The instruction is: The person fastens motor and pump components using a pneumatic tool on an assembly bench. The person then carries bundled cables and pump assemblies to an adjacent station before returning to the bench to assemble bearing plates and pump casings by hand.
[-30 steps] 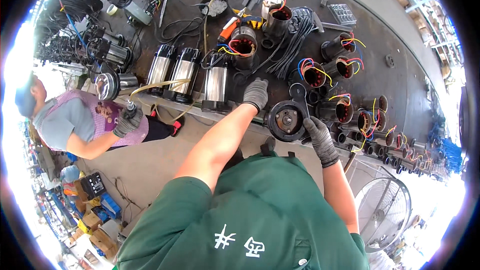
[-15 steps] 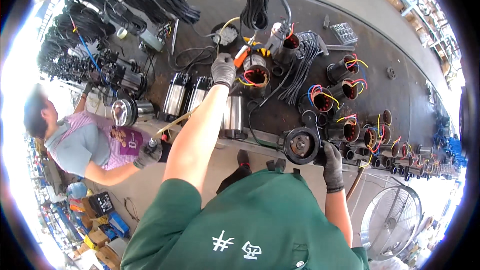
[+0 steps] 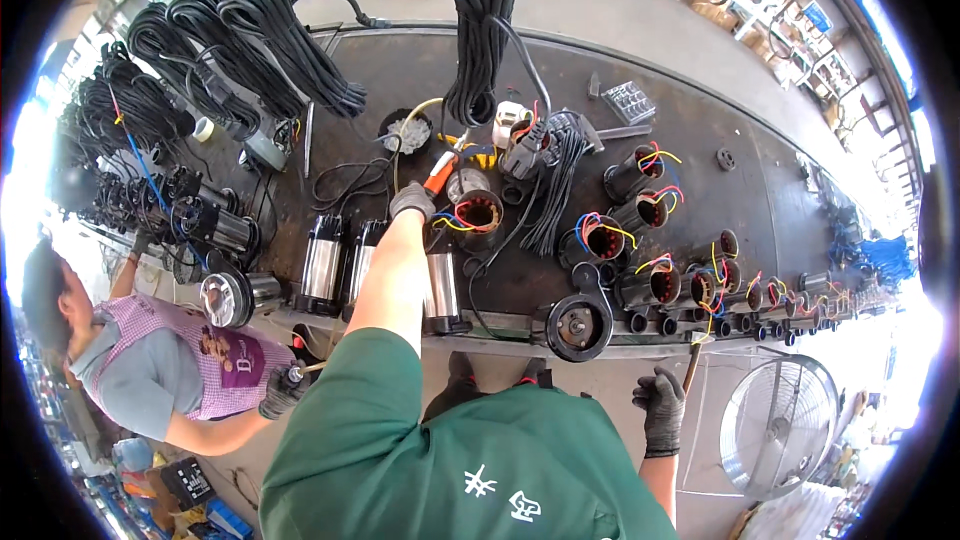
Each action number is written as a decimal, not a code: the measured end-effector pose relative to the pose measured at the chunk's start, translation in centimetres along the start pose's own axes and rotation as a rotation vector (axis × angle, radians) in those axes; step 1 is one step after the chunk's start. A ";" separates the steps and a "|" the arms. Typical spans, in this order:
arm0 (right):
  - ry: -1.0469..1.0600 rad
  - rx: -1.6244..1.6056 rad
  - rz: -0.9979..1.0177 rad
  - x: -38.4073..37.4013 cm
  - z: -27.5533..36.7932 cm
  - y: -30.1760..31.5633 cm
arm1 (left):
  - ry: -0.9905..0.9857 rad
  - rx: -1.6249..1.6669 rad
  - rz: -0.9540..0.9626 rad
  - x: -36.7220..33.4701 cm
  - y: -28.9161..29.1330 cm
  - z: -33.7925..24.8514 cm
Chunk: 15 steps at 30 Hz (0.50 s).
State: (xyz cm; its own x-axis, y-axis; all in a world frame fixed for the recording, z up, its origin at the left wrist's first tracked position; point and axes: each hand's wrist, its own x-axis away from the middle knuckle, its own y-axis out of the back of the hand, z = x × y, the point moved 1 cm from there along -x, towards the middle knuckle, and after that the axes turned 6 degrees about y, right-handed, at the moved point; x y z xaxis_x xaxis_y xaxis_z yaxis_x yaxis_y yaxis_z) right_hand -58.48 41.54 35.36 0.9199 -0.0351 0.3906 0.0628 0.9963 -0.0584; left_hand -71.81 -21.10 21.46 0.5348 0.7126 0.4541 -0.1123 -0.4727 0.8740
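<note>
My left hand (image 3: 412, 200), in a grey glove, is stretched far across the dark workbench (image 3: 420, 70). It rests beside a motor stator (image 3: 478, 212) with red and yellow wires, close to an orange-handled tool (image 3: 438, 172). The glove hides whether it grips anything. My right hand (image 3: 660, 410), in a black glove, hangs below the bench's front edge with its fingers apart, holding nothing. A wooden handle (image 3: 692, 365) pokes down just beside it. A black round motor end part (image 3: 580, 325) sits on the bench edge above and to the left of that hand.
Shiny steel cylinders (image 3: 322, 265) stand along the front edge. A row of wired stators (image 3: 650, 285) runs off to the right. Black cable bundles (image 3: 485, 20) hang at the back. A co-worker in a checked apron (image 3: 190, 370) stands left. A floor fan (image 3: 778, 425) stands right.
My left hand has reached from the bench's front edge out to the stator. My right hand has let go of the black round part and dropped below the bench edge.
</note>
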 end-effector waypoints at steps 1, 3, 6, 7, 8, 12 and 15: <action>-0.010 -0.023 -0.016 0.3 -0.2 0.5 | 0.034 0.044 -0.002 0.6 0.9 -0.6; -0.001 -0.015 -0.038 0.3 -0.2 1.2 | 0.026 0.196 -0.058 0.5 2.6 -1.6; 0.005 -0.018 -0.028 0.1 0.3 0.8 | -0.117 0.262 -0.131 -3.5 3.9 -1.1; 0.019 -0.035 0.122 -1.7 0.7 -1.3 | -0.136 0.179 -0.310 -9.0 4.6 7.4; 0.052 -0.033 0.126 -2.3 0.9 -1.5 | -0.132 0.353 -0.292 -9.4 3.6 6.6; 0.200 -0.013 0.171 -3.1 3.9 -3.4 | 0.311 1.343 0.271 1.6 6.0 0.4; 0.285 -0.104 0.351 -4.6 6.4 -6.5 | 0.387 1.449 0.417 6.5 6.1 1.8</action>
State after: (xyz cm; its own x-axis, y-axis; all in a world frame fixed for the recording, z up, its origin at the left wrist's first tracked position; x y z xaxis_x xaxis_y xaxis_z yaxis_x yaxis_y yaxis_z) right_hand -65.58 35.72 39.80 0.9613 0.2679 0.0638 -0.2459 0.9392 -0.2396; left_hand -67.55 -20.27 29.44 0.4062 0.3860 0.8282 0.8050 -0.5800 -0.1245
